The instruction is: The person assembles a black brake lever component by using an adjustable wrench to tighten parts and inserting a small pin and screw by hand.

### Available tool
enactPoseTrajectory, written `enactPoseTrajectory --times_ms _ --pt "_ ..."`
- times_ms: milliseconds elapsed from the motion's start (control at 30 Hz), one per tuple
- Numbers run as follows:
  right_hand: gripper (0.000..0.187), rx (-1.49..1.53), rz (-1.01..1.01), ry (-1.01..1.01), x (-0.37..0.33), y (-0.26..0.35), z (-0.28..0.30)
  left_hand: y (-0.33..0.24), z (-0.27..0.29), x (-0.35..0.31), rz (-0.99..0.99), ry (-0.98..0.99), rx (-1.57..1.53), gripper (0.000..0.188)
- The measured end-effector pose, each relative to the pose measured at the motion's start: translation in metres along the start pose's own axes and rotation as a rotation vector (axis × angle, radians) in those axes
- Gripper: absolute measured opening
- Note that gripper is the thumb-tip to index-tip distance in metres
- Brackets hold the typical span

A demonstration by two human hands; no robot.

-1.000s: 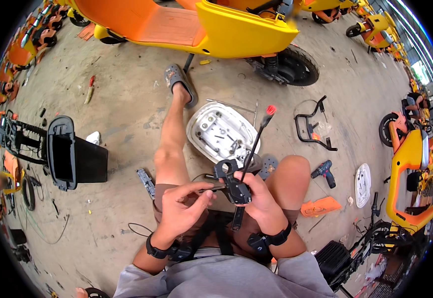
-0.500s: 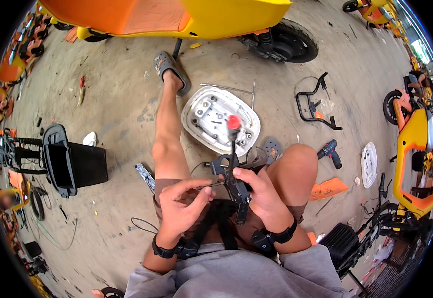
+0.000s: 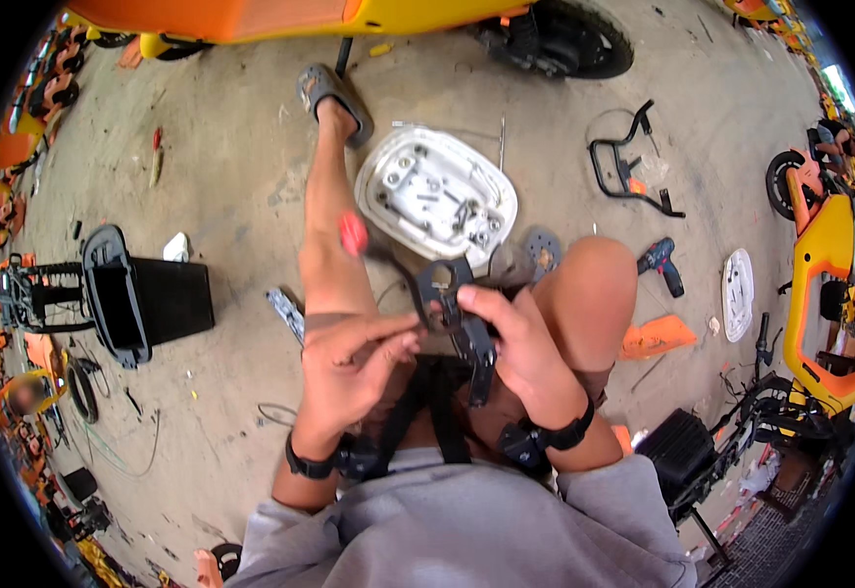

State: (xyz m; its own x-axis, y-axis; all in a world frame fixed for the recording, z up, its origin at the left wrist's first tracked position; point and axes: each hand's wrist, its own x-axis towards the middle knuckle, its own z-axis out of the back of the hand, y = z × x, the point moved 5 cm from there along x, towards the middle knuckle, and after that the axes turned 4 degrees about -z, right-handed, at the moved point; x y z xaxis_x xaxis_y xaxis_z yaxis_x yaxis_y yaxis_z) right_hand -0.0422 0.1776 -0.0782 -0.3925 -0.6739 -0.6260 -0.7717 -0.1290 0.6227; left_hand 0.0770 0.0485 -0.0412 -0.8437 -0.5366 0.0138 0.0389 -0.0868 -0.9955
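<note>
My right hand (image 3: 517,338) is closed around a black brake lever assembly (image 3: 466,338), thumb pressed on its top. A dark curved lever (image 3: 410,279) runs from it to the upper left, ending in a red tip (image 3: 353,233). At the lever's root, the thumb and forefinger of my left hand (image 3: 354,367) are pinched together; what they hold there is too small to make out. Just beyond my hands, an upturned white plastic cover (image 3: 373,211) lies on the floor with several bolts and small metal parts (image 3: 427,196) in it.
A black bin-shaped box (image 3: 168,304) lies at left. A cordless drill (image 3: 662,265), a black handlebar-like frame (image 3: 599,171), an orange panel (image 3: 658,336) and a smaller white cover (image 3: 737,294) lie at right. A yellow-orange scooter (image 3: 417,20) stands ahead; another (image 3: 809,284) stands far right.
The lever assembly has turned in my right hand, so its red tip has swung left. My left hand stays beside it, and the thin dark rod it pinched no longer shows clearly.
</note>
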Motion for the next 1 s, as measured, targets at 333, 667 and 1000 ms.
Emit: enactPoseTrajectory --times_ms 333,667,1000 --pt "0.028 0.0 0.009 0.032 0.001 0.002 -0.005 0.008 -0.014 -0.001 0.146 0.027 -0.034 0.021" --pt "0.025 -0.093 0.011 -0.007 -0.001 0.0 -0.003 0.012 -0.012 -0.002 0.021 0.083 0.136 0.015" --pt "0.026 -0.045 -0.011 0.03 0.002 -0.003 -0.001 0.002 -0.016 0.001 -0.062 0.038 0.158 0.013"
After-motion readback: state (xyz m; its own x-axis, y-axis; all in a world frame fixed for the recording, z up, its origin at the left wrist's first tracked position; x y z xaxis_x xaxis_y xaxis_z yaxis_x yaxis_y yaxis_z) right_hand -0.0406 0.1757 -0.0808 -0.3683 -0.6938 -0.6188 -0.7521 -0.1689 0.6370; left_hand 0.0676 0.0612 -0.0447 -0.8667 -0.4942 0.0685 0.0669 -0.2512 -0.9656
